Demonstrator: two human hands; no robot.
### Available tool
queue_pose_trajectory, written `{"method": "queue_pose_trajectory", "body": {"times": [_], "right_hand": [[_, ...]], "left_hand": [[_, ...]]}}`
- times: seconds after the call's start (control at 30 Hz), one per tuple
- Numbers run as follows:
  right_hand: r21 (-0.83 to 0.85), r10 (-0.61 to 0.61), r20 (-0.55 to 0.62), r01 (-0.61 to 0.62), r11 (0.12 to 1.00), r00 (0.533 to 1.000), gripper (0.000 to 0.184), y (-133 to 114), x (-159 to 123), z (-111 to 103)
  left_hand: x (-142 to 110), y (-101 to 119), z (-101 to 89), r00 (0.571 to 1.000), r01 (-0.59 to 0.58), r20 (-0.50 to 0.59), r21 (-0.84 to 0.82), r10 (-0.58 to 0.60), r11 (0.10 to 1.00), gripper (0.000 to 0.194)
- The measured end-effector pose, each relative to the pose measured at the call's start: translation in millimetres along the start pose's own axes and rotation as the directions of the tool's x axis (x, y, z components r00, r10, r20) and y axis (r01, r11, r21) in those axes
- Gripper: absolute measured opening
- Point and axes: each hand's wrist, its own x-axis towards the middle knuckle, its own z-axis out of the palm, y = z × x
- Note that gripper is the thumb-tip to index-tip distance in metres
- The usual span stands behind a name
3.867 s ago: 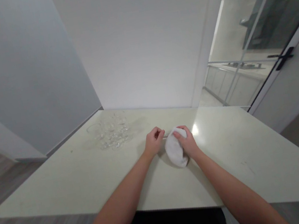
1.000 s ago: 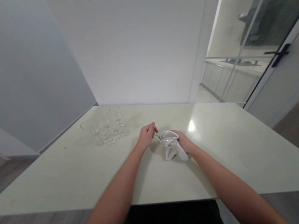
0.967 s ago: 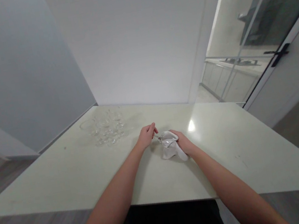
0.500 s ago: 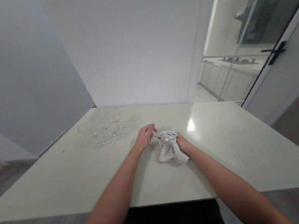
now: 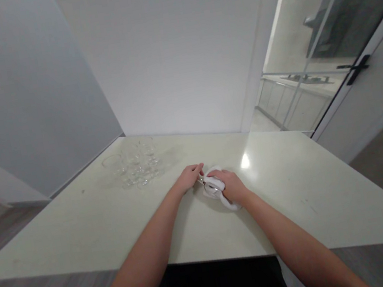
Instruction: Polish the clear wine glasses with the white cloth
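A clear stemmed glass (image 5: 213,188) lies tilted between my hands, low over the pale table (image 5: 208,239). My left hand (image 5: 189,177) is closed around its stem end. Curled over the bowl, my right hand (image 5: 230,185) presses a white cloth (image 5: 216,182) against the glass. Part of the cloth hangs below my right hand and rests on or just above the table. The fingers hide much of the glass, and its base is covered by my left hand.
Several clear stemmed glasses (image 5: 138,165) stand in a group at the back left of the table. A white wall (image 5: 169,58) rises behind the table. To the right is a glass-paned door with a black handle (image 5: 358,69).
My right hand has come over the top of the cloth and wrapped it on the bowl. My left hand has shifted slightly right and down, still at the stem.
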Motion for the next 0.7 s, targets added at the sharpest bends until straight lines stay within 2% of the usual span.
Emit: {"method": "queue_pose_trajectory", "body": {"times": [0.13, 0.23, 0.37, 0.47, 0.57, 0.63, 0.67, 0.7], "right_hand": [[0.176, 0.01, -0.106, 0.009, 0.984, 0.994, 0.033, 0, 1, 0], [0.313, 0.019, -0.12, 0.019, 0.95, 0.993, 0.032, -1, 2, -1], [0.483, 0.077, -0.146, 0.003, 0.876, 0.986, 0.03, -3, 4, 0], [0.654, 0.242, -0.117, -0.109, 0.749, 0.963, 0.024, -5, 7, 5], [0.818, 0.398, 0.038, -0.257, 0.514, 0.917, 0.029, -5, 7, 10], [0.864, 0.417, 0.174, -0.341, 0.37, 0.892, 0.028, -4, 6, 10], [0.866, 0.402, 0.216, -0.365, 0.342, 0.89, 0.027, -4, 6, 9], [0.859, 0.381, 0.225, -0.367, 0.356, 0.897, 0.025, -3, 6, 8]], "left_hand": [[-2, 3, -0.7, 0.997, -0.078, -0.021, 0.01, 0.078, 0.997, 0.05], [-3, 6, -4.3, 0.98, -0.18, -0.081, 0.057, 0.184, 0.982, 0.045], [-6, 6, -8.3, 0.908, -0.337, -0.216, 0.135, 0.359, 0.932, 0.041], [-9, 4, -8.6, 0.829, -0.437, -0.298, 0.187, 0.474, 0.88, 0.04], [-12, 1, -7.8, 0.762, -0.488, -0.345, 0.25, 0.548, 0.836, 0.039], [-14, 1, -7.4, 0.736, -0.509, -0.345, 0.284, 0.582, 0.813, 0.038], [-15, 1, -7.3, 0.733, -0.516, -0.337, 0.292, 0.591, 0.805, 0.038], [-15, 2, -7.1, 0.736, -0.518, -0.328, 0.291, 0.592, 0.804, 0.039]]}}
